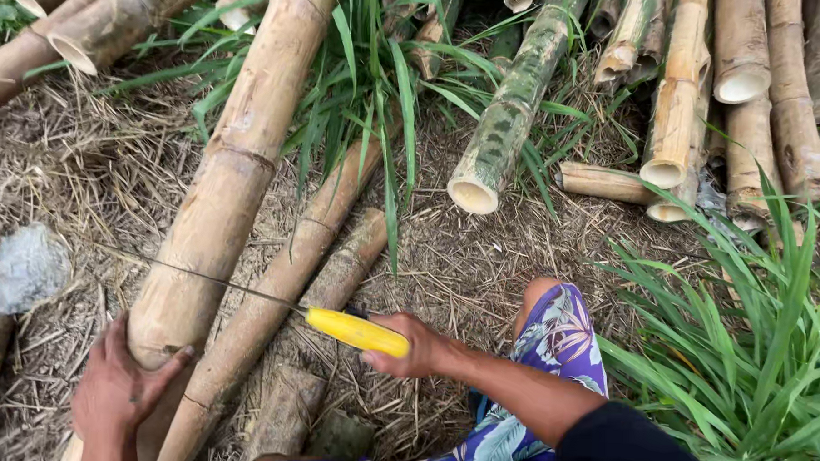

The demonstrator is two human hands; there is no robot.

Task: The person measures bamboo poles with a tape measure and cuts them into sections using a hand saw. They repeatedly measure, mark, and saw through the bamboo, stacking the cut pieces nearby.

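Bamboo pole under left hand grip, right hand closed on yellow-handled saw

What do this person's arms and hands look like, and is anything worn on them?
Both hands are bare: the left hand and right hand wear no gloves, rings or watch. The right forearm is uncovered up to a dark sleeve near the elbow. The left arm is mostly out of frame.

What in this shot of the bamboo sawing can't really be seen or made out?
All from the head view:
- The saw blade: thin and blurred, teeth too small to see.
- The cut in the thick bamboo pole: hidden behind the blade.
- Left hand: wrist cut off by the bottom edge.
- Right hand: its fingers wrap behind the yellow handle.
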